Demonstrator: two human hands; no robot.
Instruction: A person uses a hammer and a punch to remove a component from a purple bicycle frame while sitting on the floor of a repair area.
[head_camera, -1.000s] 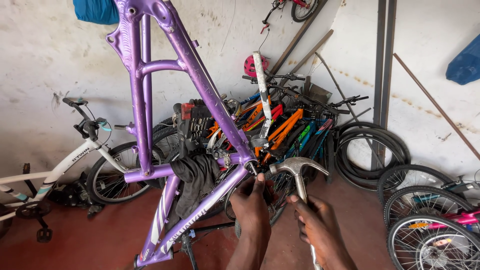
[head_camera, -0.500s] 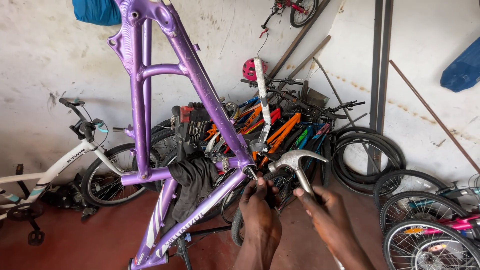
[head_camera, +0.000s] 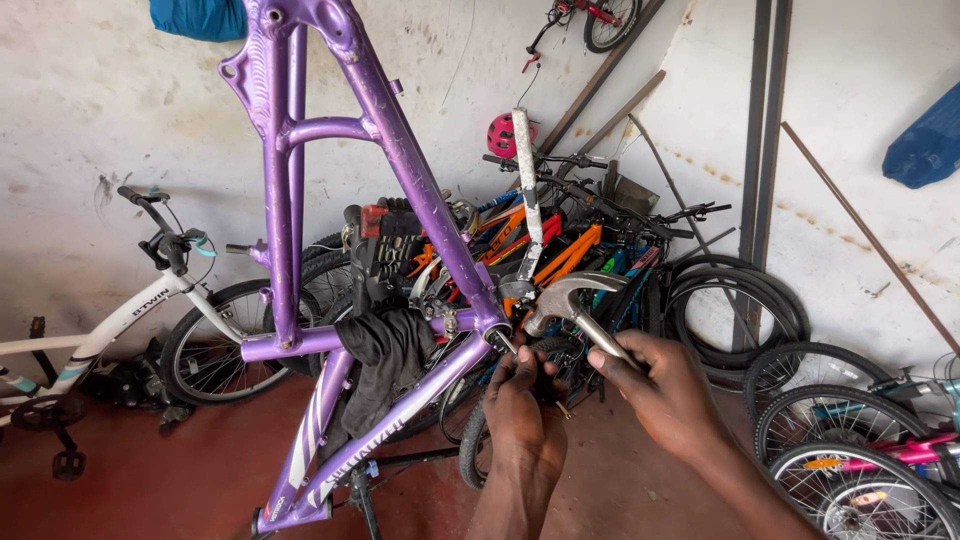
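Gripping a steel claw hammer (head_camera: 565, 298) by its shaft, our right hand (head_camera: 665, 385) has its fingers wrapped closed around the handle, the polished head raised just right of the frame's junction. That junction belongs to a scuffed purple metal bicycle frame (head_camera: 400, 170), which stands upended in the middle of the scene, its tubes running from the top edge down to the near left floor. Our left hand (head_camera: 520, 400) sits just below the junction, fingers curled closed on a small dark part (head_camera: 503, 340) sticking out of the frame there; we cannot tell exactly what that part is, since the fingers hide most of it. A black cloth (head_camera: 385, 350) hangs over the frame's lower tubes, left of our left hand.

Behind the frame, against the far wall, a crowd of orange, blue and black bicycles (head_camera: 560, 240) leans together, with a pink helmet (head_camera: 500, 135) resting above them. To the left stands a white bicycle (head_camera: 120, 320) with black handlebars. On the right, loose black rubber tyres (head_camera: 735, 305) lean on the wall, and nearer to us spoked wheels (head_camera: 860, 450) crowd the right corner. Long metal bars (head_camera: 765, 150) stand upright against the whitewashed wall (head_camera: 90, 120). A blue bag (head_camera: 925, 145) hangs at far right. The floor (head_camera: 150, 490) is dark red.
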